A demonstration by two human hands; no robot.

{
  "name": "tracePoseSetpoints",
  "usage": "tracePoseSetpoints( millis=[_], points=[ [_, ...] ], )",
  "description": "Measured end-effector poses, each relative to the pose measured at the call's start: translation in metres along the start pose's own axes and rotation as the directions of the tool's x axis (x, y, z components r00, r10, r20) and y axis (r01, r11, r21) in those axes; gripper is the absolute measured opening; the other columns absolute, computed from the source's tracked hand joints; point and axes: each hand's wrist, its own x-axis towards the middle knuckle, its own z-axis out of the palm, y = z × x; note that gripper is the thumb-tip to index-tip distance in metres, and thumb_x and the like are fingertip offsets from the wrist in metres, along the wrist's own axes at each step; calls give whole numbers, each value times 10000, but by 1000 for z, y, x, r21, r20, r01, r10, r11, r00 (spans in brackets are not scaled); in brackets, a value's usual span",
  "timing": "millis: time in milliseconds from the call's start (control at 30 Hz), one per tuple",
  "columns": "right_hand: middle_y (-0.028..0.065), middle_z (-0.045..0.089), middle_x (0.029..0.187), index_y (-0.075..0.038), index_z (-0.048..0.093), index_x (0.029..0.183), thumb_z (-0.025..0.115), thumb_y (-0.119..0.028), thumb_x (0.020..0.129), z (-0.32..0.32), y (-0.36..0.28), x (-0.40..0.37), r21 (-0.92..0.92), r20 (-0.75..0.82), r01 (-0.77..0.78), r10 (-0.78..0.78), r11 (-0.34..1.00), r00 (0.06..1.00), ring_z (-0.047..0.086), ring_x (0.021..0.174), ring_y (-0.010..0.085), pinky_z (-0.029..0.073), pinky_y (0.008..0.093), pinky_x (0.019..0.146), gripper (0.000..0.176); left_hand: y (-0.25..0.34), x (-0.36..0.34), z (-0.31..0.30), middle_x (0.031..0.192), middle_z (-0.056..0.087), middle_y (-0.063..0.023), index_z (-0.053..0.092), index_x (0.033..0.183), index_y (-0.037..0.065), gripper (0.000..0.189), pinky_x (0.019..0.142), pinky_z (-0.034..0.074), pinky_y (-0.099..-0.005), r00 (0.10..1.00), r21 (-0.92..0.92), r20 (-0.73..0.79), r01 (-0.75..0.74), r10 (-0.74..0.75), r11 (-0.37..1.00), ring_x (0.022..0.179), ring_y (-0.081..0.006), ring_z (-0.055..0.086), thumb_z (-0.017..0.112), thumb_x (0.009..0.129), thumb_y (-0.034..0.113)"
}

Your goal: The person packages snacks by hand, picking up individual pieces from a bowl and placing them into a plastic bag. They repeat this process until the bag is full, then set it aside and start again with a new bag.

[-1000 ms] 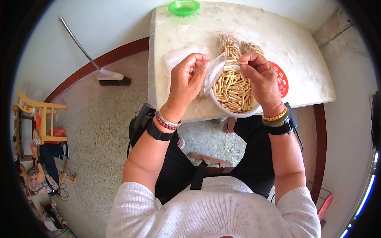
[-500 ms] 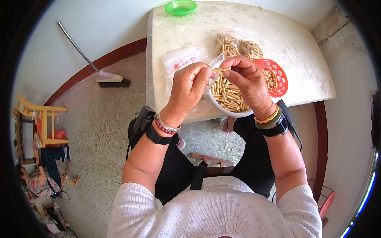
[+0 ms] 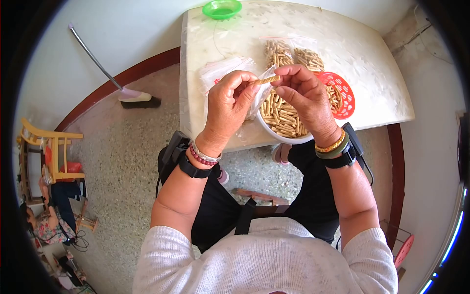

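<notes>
My left hand [image 3: 229, 105] pinches a small clear plastic bag [image 3: 258, 95] above the table's near edge. My right hand [image 3: 303, 98] holds a tan wooden stick [image 3: 268, 79] by its end, the stick's tip at the bag's mouth against my left fingers. Right below both hands stands a white bowl [image 3: 274, 133] full of the same wooden sticks [image 3: 281, 115].
A white marble table [image 3: 372, 63] carries a stack of empty clear bags [image 3: 220, 68], two filled bags of sticks [image 3: 293, 54], a red basket [image 3: 342, 93] and a green dish [image 3: 223, 9]. A broom [image 3: 132, 95] lies on the floor at left, a yellow chair [image 3: 49, 147] further left.
My right hand moved left from over the bowl, bringing the stick to the bag's mouth at my left fingers. The left hand kept hold of the bag.
</notes>
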Motion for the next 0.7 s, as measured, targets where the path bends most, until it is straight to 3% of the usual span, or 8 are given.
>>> tracePoseSetpoints(
  millis=[133, 200, 333, 500, 700],
  points=[
    [0, 588, 987, -29, 562, 1130, 604, 9, 891, 1, -1, 0, -18, -5, 7, -7, 1000, 1000, 555, 917, 58, 468, 200, 828, 246, 2, 0, 0, 825, 614, 11, 605, 953, -5, 90, 642, 452, -191, 1000, 12, 5, -3, 3, 1000, 707, -32, 536, 637, 896, 58],
    [-2, 588, 990, -30, 565, 1126, 606, 5, 892, 1, -1, -1, -23, -9, 4, -4, 1000, 1000, 553, 916, 55, 468, 199, 825, 240, 3, 1, 3, 771, 621, -60, 588, 887, 4, 70, 604, 472, -245, 999, 11, -31, -44, 44, 999, 660, -118, 590, 647, 866, 36],
    [-6, 606, 955, -22, 592, 1067, 621, -27, 899, -2, -1, -1, -71, -33, -12, 10, 997, 999, 555, 888, 50, 466, 194, 795, 171, 4, 1, 2, 770, 612, -62, 589, 887, 7, 70, 595, 463, -247, 999, 41, -6, -33, 34, 999, 655, -127, 579, 649, 855, 26],
    [-6, 619, 915, -14, 607, 1002, 635, -70, 905, -2, 1, -1, -104, -71, -9, 2, 995, 997, 557, 851, 48, 462, 190, 764, 115, 1, 2, 1, 752, 594, -79, 597, 886, 8, 73, 551, 430, -268, 992, 135, 8, -124, 124, 983, 609, -163, 545, 654, 849, 35],
    [-12, 620, 889, -18, 610, 961, 644, -109, 908, -2, 0, -1, -115, -73, -5, -3, 993, 997, 547, 827, 42, 457, 185, 740, 110, 4, 2, 1, 728, 585, -83, 602, 865, 8, 74, 546, 424, -280, 996, 125, 15, -85, 84, 988, 596, -177, 530, 648, 866, 66]
  ],
)
